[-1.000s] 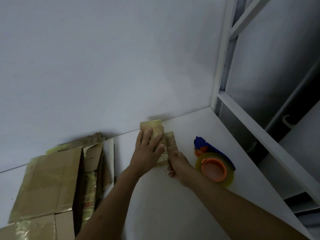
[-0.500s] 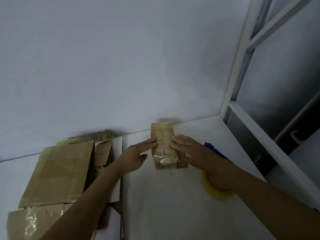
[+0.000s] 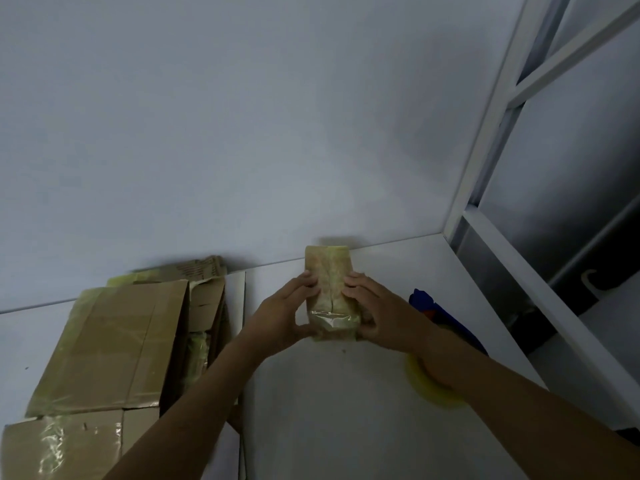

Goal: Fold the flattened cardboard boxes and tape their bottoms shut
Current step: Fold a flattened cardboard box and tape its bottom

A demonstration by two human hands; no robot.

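A small brown cardboard box (image 3: 328, 271), its near end covered with shiny clear tape, lies on the white table (image 3: 346, 393) close to the back wall. My left hand (image 3: 282, 315) grips its left side, fingers on top and thumb under the near edge. My right hand (image 3: 375, 311) grips its right side the same way. A tape dispenser (image 3: 420, 301) with a blue handle and a yellowish tape roll lies just right of the box, mostly hidden behind my right forearm.
A pile of larger cardboard boxes (image 3: 114, 344) with taped seams fills the left side of the table. A white metal frame (image 3: 491, 140) with a ledge stands along the right edge. The grey wall runs just behind the small box.
My hands went from flat on the box to its two sides. Both now hold the box near its taped end. My right forearm now covers the tape dispenser.
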